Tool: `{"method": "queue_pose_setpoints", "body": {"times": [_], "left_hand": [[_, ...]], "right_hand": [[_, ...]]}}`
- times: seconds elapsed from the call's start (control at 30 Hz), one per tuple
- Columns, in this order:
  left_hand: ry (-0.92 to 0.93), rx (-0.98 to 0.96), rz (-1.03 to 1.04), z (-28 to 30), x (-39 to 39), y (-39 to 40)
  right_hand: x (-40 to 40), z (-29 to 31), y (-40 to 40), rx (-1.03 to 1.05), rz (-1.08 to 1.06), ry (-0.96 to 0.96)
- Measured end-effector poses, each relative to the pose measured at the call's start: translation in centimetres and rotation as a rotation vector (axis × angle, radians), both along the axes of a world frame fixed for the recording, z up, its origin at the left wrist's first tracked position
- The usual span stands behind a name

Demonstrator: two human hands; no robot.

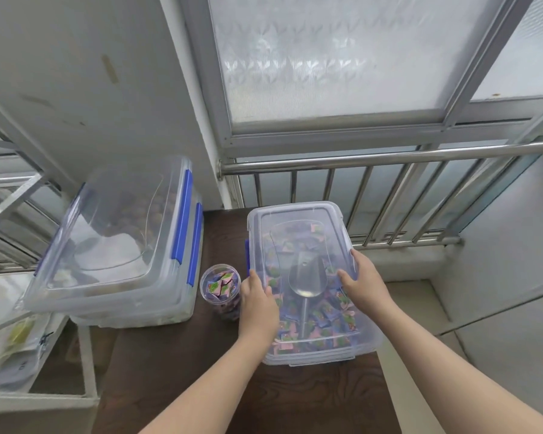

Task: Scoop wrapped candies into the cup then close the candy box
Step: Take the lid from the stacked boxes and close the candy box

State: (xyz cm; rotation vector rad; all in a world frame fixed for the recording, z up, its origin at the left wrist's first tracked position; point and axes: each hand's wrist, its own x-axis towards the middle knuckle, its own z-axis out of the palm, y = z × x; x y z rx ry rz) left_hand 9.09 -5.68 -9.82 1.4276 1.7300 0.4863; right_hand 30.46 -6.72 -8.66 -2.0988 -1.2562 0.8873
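Observation:
The clear candy box (362, 341) stands on the dark wooden table, full of pink, green and blue wrapped candies (321, 321). A metal scoop (307, 281) lies inside on the candies. The clear lid (295, 220) rests tilted over the box. My left hand (259, 305) grips the lid's left edge. My right hand (362, 281) grips its right edge. A clear plastic cup (220, 286) filled with candies stands just left of the box, beside my left hand.
A larger clear box with blue latches (120, 242) sits at the left, its lid on. A steel railing (373, 161) and frosted window run behind the table (176, 371). A white shelf with small bags (23, 346) lies lower left.

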Motion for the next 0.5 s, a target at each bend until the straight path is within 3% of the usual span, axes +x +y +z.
{"method": "queue_pose_setpoints", "body": {"times": [0.5], "left_hand": [[-0.072,0.017,0.020,-0.5,-0.4,-2.4]], "right_hand": [[-0.4,-2.3,-2.9,0.036,-0.026,-0.002]]}}
